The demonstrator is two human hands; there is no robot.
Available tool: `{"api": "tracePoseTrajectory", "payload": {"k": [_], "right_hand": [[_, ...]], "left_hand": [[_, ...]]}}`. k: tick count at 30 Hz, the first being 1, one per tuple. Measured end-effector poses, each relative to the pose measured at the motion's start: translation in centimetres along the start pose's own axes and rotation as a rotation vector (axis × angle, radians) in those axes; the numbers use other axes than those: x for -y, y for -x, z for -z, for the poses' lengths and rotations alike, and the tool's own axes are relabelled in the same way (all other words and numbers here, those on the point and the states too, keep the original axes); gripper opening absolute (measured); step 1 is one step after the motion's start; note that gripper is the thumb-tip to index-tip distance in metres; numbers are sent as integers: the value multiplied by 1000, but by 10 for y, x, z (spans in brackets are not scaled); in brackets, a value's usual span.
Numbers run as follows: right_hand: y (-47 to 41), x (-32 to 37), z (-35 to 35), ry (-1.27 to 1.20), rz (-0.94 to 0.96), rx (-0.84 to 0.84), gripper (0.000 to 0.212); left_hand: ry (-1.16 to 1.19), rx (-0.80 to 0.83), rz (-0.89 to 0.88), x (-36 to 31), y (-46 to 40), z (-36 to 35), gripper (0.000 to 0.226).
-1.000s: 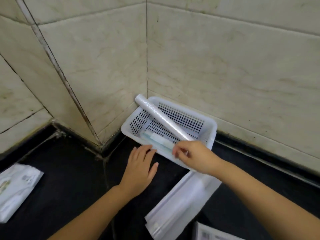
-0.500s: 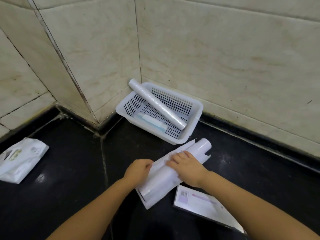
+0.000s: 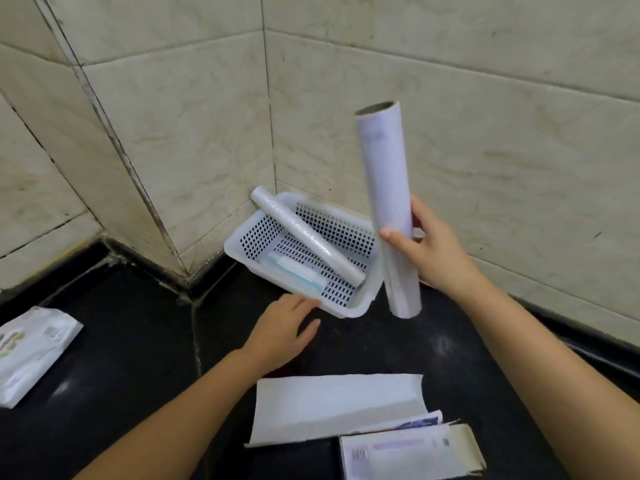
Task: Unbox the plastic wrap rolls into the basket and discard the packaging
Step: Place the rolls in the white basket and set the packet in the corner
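Head view: we hold a roll (image 3: 384,174) nearly upright in our right hand (image 3: 429,251), fingers and thumb wrapped around its lower half, its open cardboard core end up. It hangs in the air just right of the basket (image 3: 349,308), its lower end above the dark counter (image 3: 138,341).

Our left hand (image 3: 280,332) lies flat and empty on the counter, fingers loosely spread, fingertips at the basket's near rim. Whether they touch it we cannot tell.

The white perforated basket sits in the tiled corner. Inside, a thinner roll (image 3: 304,239) lies diagonally, its far end propped on the back rim, its near end on the floor of the basket. Beside it on the basket floor lies a flat blue-and-white packet (image 3: 294,271); its print is too blurred to read.

Near us on the counter lies an empty white sleeve (image 3: 332,403), flattened, and just right of it, touching or overlapping, a flattened box (image 3: 405,452) with a barcode and a pinkish label strip; we cannot read the text. Well apart at far left lies a white pouch (image 3: 31,351) with a small barcode and unreadable print.
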State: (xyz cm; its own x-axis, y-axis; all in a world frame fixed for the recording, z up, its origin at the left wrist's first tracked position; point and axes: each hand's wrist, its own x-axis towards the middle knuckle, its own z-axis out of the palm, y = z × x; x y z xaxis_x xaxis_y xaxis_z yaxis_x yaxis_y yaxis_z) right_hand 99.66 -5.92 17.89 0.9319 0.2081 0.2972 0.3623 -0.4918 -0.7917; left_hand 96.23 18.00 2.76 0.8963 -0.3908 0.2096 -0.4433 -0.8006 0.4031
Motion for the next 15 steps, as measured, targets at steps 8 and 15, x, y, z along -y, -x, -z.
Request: {"api": "tracePoseTrajectory", "payload": {"k": [8,15], "right_hand": [[-100,-21,-128,320,-23,166,71],[-104,-80,-186,624,-86,235,57]], "left_hand": [[-306,10,117,61,-29,3,46],[-310,-98,36,74,-28,-12,44]]}}
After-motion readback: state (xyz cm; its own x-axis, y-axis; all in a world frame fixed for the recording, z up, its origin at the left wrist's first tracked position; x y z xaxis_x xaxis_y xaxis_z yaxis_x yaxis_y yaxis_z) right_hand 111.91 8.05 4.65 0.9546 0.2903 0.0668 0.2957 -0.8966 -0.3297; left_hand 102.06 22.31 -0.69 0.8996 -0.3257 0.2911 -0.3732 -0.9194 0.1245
